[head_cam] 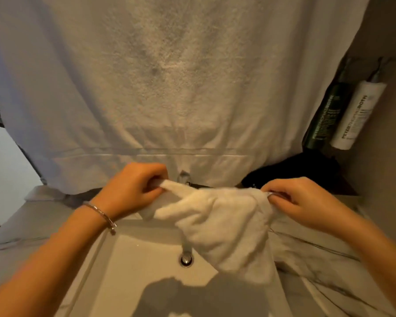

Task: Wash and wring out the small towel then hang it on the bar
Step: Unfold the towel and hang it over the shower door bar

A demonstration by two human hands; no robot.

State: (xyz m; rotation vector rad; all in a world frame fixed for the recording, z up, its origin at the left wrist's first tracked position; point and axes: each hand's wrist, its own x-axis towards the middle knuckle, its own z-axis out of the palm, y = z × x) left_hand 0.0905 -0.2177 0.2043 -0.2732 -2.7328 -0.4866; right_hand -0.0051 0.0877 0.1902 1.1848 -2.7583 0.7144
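Note:
A small white towel hangs spread between my two hands above the white sink. My left hand pinches its upper left corner. My right hand pinches its upper right corner. The towel's lower part droops over the right side of the basin. A thin stream of water falls to the drain just left of the towel. The faucet peeks out behind the towel's top edge. No bar is in view.
A large white towel hangs in front of me and covers most of the wall. Two pump bottles, one dark and one white, stand at the right. A black object lies on the marble counter.

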